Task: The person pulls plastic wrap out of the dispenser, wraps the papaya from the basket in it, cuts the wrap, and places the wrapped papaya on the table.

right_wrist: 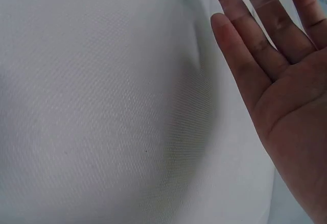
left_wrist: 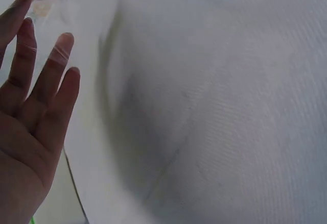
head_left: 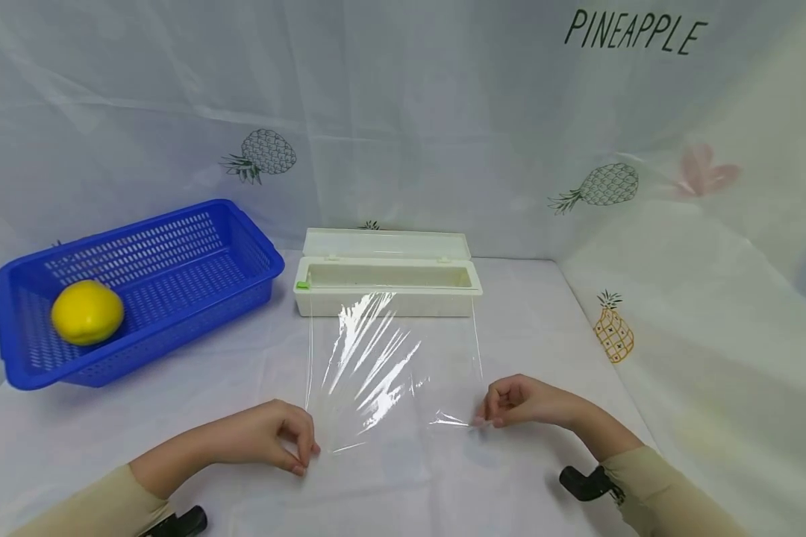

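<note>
A clear sheet of plastic wrap (head_left: 383, 373) stretches from the front of a white wrap dispenser box (head_left: 389, 304) towards me, with bright glare streaks on it. My left hand (head_left: 272, 436) pinches its near left corner between thumb and fingertips. At the near right corner, my right hand (head_left: 527, 403) pinches the film the same way. In the left wrist view, film lies over the fingertips of the left hand (left_wrist: 30, 96), whose other fingers are extended. The right hand (right_wrist: 291, 76) also shows its lower fingers extended, and its pinching fingertips are cut off by the frame's edge.
A blue plastic basket (head_left: 175, 287) stands at the left with a yellow lemon (head_left: 87, 312) inside. The dispenser's lid (head_left: 386, 242) is raised at the back. A pineapple-print cloth (head_left: 410, 112) hangs behind; a white cloth (head_left: 430, 492) covers the table.
</note>
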Tool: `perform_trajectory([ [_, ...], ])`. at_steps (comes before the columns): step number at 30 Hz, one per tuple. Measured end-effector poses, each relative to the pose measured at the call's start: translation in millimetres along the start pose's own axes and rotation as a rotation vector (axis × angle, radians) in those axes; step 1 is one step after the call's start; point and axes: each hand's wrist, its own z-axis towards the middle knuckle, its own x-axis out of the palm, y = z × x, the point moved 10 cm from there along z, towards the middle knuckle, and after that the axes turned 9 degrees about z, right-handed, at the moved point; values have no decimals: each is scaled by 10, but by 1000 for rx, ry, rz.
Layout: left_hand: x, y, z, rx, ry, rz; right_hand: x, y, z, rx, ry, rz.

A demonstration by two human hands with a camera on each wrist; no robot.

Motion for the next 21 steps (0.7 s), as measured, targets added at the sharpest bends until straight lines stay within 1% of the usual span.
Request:
perform_trajectory([
  [3,3,65,1,-37,8,106,27,-29,37,15,28,-11],
  [6,6,116,-11,-53,20,201,47,-43,57,33,44,-28],
  [9,-13,143,-42,-66,20,246,65,-39,60,57,51,-56],
  [11,-57,144,-70,-86,11,255,59,-16,58,72,45,-88],
  [14,-173,142,-113,-144,-2,252,16,81,64,77,16,-163],
  [17,-325,121,-151,-204,-8,265,-49,249,90,54,-14,-258],
  [19,-446,86,-178,-235,-15,286,-86,377,128,31,-22,-322],
  [21,-590,39,-216,-256,-29,327,-109,509,180,4,-19,-373],
])
